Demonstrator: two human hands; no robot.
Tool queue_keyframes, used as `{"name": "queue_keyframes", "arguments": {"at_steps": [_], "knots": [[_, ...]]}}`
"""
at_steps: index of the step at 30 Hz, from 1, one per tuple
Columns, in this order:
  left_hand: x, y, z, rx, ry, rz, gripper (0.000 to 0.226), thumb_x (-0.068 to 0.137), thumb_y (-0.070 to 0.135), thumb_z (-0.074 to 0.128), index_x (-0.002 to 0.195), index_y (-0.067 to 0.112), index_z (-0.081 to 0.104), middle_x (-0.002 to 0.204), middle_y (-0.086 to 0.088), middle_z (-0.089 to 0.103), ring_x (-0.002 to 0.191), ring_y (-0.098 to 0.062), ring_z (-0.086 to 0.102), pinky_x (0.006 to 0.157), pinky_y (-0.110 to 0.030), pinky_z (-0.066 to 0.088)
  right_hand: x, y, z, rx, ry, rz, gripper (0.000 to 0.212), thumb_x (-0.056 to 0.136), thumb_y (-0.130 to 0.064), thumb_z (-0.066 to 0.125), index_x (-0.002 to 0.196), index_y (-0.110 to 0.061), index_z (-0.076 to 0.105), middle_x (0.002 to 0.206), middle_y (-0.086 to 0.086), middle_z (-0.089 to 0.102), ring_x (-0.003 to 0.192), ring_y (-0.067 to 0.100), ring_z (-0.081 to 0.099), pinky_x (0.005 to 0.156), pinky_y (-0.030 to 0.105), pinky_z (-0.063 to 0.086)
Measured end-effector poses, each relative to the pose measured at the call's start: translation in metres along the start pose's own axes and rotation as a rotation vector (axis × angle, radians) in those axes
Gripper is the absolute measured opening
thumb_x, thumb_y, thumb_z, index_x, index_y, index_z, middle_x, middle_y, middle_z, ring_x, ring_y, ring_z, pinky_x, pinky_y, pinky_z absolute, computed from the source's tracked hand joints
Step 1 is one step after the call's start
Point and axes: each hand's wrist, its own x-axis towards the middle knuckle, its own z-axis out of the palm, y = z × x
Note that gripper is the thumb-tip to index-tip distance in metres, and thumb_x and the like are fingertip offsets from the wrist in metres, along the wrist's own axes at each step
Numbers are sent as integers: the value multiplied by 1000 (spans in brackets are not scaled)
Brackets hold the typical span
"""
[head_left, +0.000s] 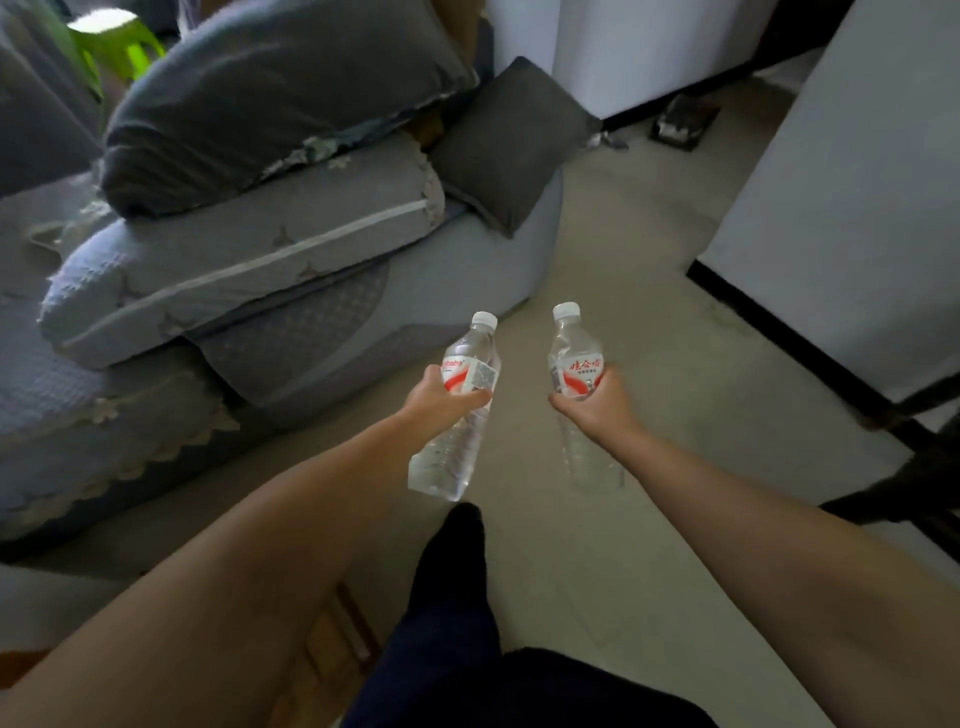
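I hold two clear plastic water bottles with white caps and red-and-white labels, one in each hand, out in front of me above the floor. My left hand grips the left bottle around its middle, caps pointing away and up. My right hand grips the right bottle at its label; its lower half shows faintly below my wrist. The two bottles are apart, about a hand's width between them.
A grey sofa with stacked cushions and pillows fills the left side. Beige floor stretches ahead. A white wall with dark baseboard stands at right, with dark chair legs. My dark-trousered leg steps forward.
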Motion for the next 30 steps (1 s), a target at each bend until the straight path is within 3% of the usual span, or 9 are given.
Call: {"name": "queue_keyframes", "arguments": {"at_steps": [3, 5, 9, 12, 15, 18, 23, 26, 30], "knots": [[52, 41, 2, 71, -88, 79, 73, 76, 43, 75, 132, 14, 38, 117, -1, 56, 101, -20, 60, 81, -32, 49, 37, -17, -15, 15, 73, 13, 42, 77, -21, 74, 103, -20, 42, 85, -9, 52, 69, 5, 50, 56, 17, 37], [92, 75, 2, 136, -136, 116, 76, 74, 49, 75, 132, 14, 40, 121, -2, 57, 105, -21, 60, 89, -33, 50, 68, -25, -24, 43, 131, 39, 44, 78, -21, 74, 108, -18, 43, 91, -5, 52, 70, 8, 50, 54, 14, 33], [152, 145, 6, 243, -202, 251, 72, 76, 49, 72, 130, 11, 44, 120, -2, 57, 107, -20, 58, 93, -32, 48, 118, -53, -41, 89, 246, 96, 49, 78, -23, 75, 115, -13, 45, 97, -2, 53, 74, 10, 53, 55, 15, 35], [186, 189, 21, 288, -269, 301, 72, 74, 49, 73, 130, 12, 45, 116, 2, 57, 104, -20, 57, 85, -30, 45, 147, -59, -56, 118, 332, 137, 52, 74, -28, 76, 115, -12, 50, 100, -2, 59, 88, 19, 60, 69, 24, 44], [218, 225, 49, 336, -335, 309, 86, 56, 62, 72, 128, 20, 49, 114, 3, 63, 100, -18, 62, 87, -34, 51, 174, -54, -82, 137, 397, 181, 52, 69, -29, 77, 113, -14, 54, 99, -1, 64, 86, 18, 63, 62, 23, 42], [246, 263, 94, 367, -454, 349, 87, 49, 63, 71, 123, 22, 51, 111, 1, 65, 97, -18, 65, 90, -39, 54, 202, -42, -121, 185, 466, 229, 56, 74, -25, 76, 120, -13, 47, 101, -1, 58, 87, 17, 57, 71, 26, 41], [272, 353, 193, 398, -575, 385, 71, 66, 47, 75, 125, 20, 47, 111, 1, 62, 97, -19, 62, 83, -34, 52, 265, -7, -217, 176, 547, 307, 63, 78, -28, 74, 129, -12, 41, 102, -1, 53, 88, 15, 51, 75, 28, 42], [287, 408, 256, 391, -631, 420, 69, 76, 36, 74, 134, 18, 41, 121, -2, 57, 99, -19, 57, 80, -30, 45, 299, 10, -277, 167, 567, 330, 68, 78, -29, 76, 133, -13, 39, 116, 5, 59, 90, 15, 52, 75, 28, 44], [299, 484, 330, 361, -703, 462, 68, 79, 33, 74, 135, 15, 39, 119, -1, 55, 101, -19, 55, 85, -32, 46, 331, 27, -357, 169, 648, 355, 73, 79, -30, 76, 136, -12, 35, 123, 7, 57, 94, 15, 52, 76, 27, 44]]}}
